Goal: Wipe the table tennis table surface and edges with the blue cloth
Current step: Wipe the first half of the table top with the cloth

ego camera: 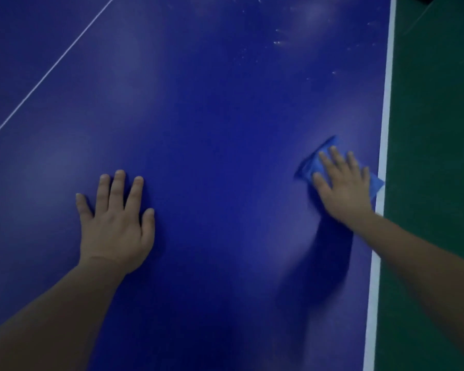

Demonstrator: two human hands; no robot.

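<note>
- Your left hand point(115, 223) is nearest the lens: flat on the table tennis table point(212, 116), fingers straight and a little spread, holding nothing. Looks like a brace while you lean in.
- Your right hand point(342, 183) presses the blue cloth point(312, 163) flat against the top, fingers straight on it, not curled round it. It's a palm press rather than a pinch.
- The cloth sits just beside the white edge line point(383, 145) on the right. One corner overlaps the line and reaches the table's rim.
- Step in hand, by my read: wiping the surface along the right-hand side; the edge itself doesn't look done yet.
- Next move calls for pushing the cloth up the table toward the pale specks point(277, 42) near the far right, keeping even pressure. After that, wrap the cloth over the rim for the edge.
- The top is smooth, hard and semi-gloss, with soft glare patches showing. A thin white centre line point(51, 68) runs diagonally at upper left.
- The cloth is thin, soft and folded to a rough rectangle, lighter blue than the top.
- Green floor point(434, 129) lies beyond the edge, matte.
</note>
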